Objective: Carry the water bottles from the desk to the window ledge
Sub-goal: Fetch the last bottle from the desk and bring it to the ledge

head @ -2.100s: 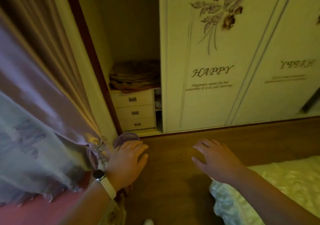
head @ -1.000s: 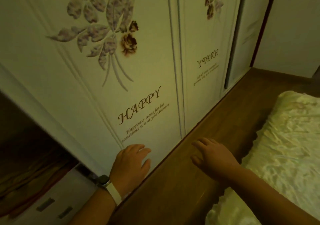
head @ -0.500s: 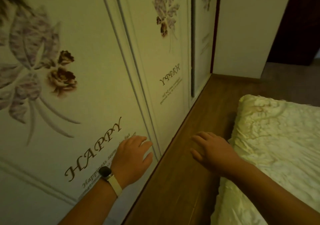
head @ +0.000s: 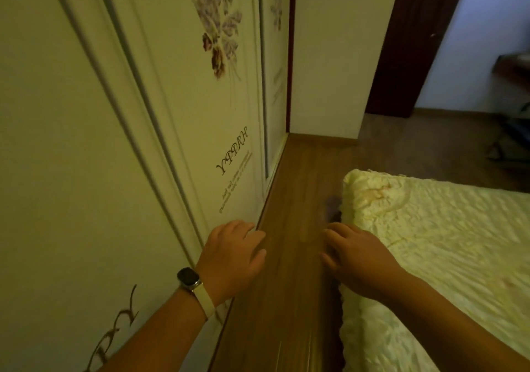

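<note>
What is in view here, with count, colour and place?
cream wardrobe doors with purple flower prints: at least two, cream, left side
brown wooden floor: one, brown, between wardrobe and bed
pale yellow quilted bedspread: one, pale yellow, right
dark brown door frame: one, dark brown, upper right
white wall section: one, white, ahead
water bottles: none in view
black watch on cream strap: one, left wrist
left hand: one, empty, beside wardrobe
right hand: one, empty, over bed edge
</note>
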A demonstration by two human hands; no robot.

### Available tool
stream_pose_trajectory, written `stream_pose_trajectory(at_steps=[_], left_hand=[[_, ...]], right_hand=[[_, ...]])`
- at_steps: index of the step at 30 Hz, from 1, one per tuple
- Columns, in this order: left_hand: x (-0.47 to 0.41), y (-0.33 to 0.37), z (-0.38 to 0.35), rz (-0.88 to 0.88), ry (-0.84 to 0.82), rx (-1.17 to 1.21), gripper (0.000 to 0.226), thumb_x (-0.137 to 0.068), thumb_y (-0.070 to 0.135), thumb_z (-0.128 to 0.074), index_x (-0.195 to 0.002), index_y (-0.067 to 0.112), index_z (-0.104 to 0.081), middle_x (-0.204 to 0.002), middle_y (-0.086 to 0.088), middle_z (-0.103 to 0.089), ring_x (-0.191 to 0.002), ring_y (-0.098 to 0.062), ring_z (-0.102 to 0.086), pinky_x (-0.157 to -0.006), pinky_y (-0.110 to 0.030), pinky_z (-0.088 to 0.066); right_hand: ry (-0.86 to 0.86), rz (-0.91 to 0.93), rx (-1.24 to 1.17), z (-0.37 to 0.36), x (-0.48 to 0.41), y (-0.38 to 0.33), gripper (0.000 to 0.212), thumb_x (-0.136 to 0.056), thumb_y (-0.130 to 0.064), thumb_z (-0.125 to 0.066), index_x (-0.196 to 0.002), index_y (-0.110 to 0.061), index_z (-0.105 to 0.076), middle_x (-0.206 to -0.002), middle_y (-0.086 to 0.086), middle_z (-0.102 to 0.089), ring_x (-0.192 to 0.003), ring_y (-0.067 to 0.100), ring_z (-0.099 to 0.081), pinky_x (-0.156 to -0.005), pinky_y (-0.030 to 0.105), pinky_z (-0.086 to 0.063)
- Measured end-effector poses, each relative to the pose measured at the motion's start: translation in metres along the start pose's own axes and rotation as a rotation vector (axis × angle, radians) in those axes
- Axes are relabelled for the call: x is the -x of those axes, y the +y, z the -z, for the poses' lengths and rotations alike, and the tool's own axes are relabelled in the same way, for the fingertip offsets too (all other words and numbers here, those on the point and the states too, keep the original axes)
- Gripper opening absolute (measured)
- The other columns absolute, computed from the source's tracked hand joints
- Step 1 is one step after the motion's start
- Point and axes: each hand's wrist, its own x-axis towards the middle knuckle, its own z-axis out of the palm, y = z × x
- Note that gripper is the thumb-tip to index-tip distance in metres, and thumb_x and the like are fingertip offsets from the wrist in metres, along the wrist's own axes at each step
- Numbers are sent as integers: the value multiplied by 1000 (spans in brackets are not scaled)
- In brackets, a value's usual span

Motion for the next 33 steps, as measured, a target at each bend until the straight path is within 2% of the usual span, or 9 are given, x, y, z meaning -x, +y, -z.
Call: stream_pose_trajectory(at_steps=[5,14,19,25,33], left_hand=[[-76,-43,-5,-103,38,29,34,-86,36,-59,-112,18,-71,-116,-6,-69,-110,-27,-64,-93,-46,-48],[-185,-57,-47,-241,-60,79,38,-94,40,-58,-124,19,-65,-129,-5,-62,-124,-26,-55,-104,-45,-39],[-263,-52,-86,-282,-117,66,38,-94,41,-56,-125,21,-65,-129,-4,-63,-123,-26,-55,-104,-47,-41],[-382,-44,-116,-249,-140,19,37,-95,42,-53,-125,23,-64,-129,-1,-63,-123,-21,-55,-105,-45,-41],[-522,-3,-119,-220,-70,47,36,-87,34,-57,-112,13,-72,-113,-8,-72,-106,-27,-67,-89,-49,-52]], right_hand=[[88,-121,-7,17,-56,3,49,-95,-55,-40,-137,-30,-45,-140,-8,-48,-125,15,-46,-100,31,-41],[41,-263,-26,1,-105,56,53,-92,-58,-37,-135,-29,-48,-138,-8,-49,-124,15,-47,-100,34,-40],[10,-305,-67,-20,-159,119,51,-94,-58,-37,-135,-30,-48,-140,-9,-47,-123,15,-47,-99,32,-39],[40,-280,-113,-21,-251,215,51,-95,-58,-35,-136,-29,-47,-138,-9,-48,-122,14,-47,-99,32,-39],[145,-247,-110,26,-334,329,50,-95,-53,-40,-134,-23,-52,-134,-2,-55,-116,19,-54,-94,34,-44]])
